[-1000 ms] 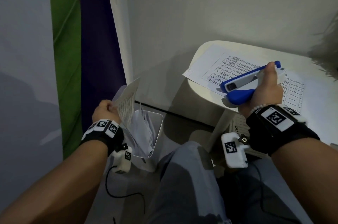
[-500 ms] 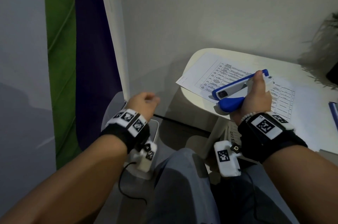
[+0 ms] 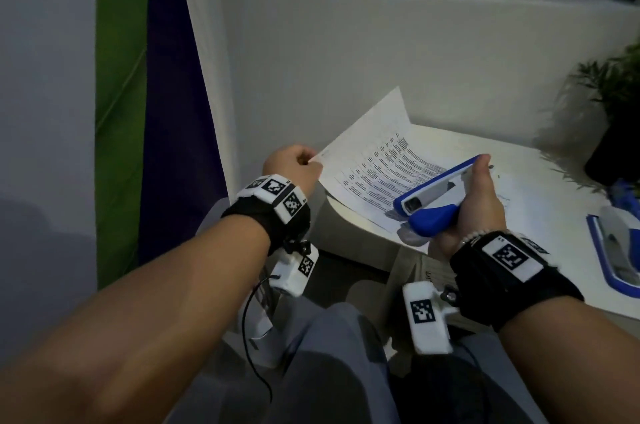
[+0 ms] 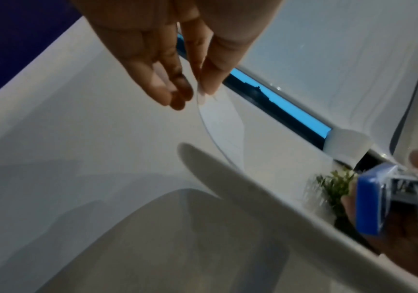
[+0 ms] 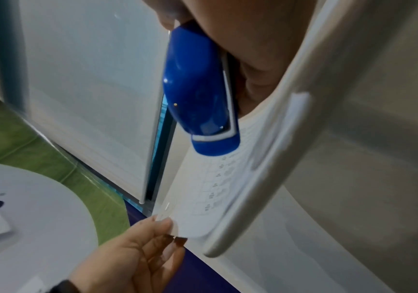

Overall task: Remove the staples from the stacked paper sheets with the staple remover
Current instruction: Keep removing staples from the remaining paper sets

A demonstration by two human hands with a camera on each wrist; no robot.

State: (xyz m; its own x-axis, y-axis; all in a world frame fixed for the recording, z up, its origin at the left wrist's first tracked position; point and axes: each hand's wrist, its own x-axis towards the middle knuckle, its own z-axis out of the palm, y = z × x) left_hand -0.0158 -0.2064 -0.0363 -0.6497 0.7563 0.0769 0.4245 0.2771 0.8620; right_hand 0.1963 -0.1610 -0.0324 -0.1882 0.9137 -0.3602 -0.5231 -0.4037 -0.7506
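Gripping the staple remover [image 3: 434,195], the right hand [image 3: 476,210] has its fingers curled round the rear half of the blue-and-white tool, with the thumb laid along the upper arm towards its back end. The tool's jaws stand slightly parted. Its nose points left and sits low over the near edge of the paper sheets [image 3: 375,174]; contact with them cannot be confirmed from any view.

The left hand [image 3: 291,165] pinches the left corner of the top sheet between thumb and forefinger, the remaining fingers loosely curled beneath. That corner is raised clear of the table [image 3: 571,226]. The sheet bows upward from it, its far corner standing up in front of the white wall panel [image 3: 381,53]. The sheets, printed with rows of text, lie on the left end of the white table and overhang its rounded edge towards the left hand. Whether a staple sits in the pinched corner is too small to tell.

Both wrists carry black bands [image 3: 502,285] with square printed markers. On the table, well to the right of the right hand, lies a second blue-and-white tool [image 3: 620,250], cut off by the frame edge. A green plant [image 3: 613,105] in a dark pot stands at the far right. Green and purple cloth [image 3: 121,112] hangs left of the wall panel. Grey trousers [image 3: 329,371] fill the foreground.
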